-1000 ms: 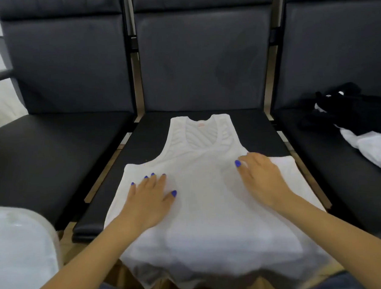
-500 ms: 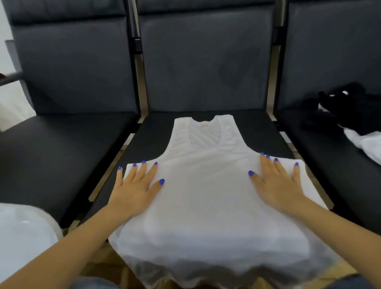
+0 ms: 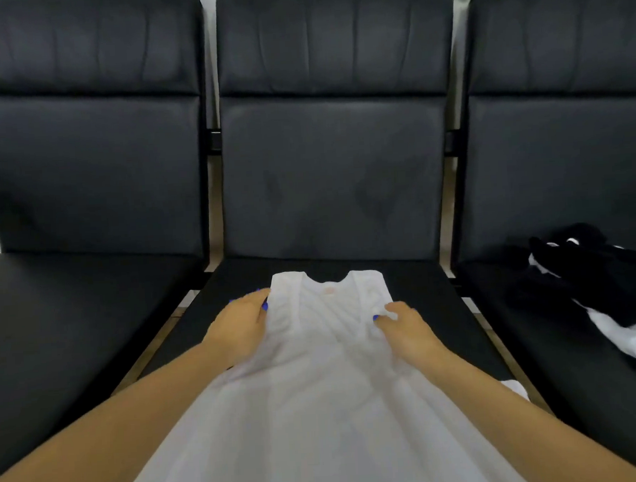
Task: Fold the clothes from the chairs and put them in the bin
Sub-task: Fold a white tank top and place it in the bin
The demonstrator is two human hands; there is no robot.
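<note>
White top (image 3: 327, 369) is lying lengthwise, neck away; left hand (image 3: 240, 328) and right hand (image 3: 406, 328) are each pinching a shoulder strap.

2 bare forearms reach in from the bottom corners, with no sleeves, watch or bracelet showing on either. The left hand (image 3: 240, 328) and the right hand (image 3: 406, 328) both carry bright blue polish on the fingernails; the nails look fairly long and rounded. No rings can be made out on the fingers, which are slightly blurred.
</note>
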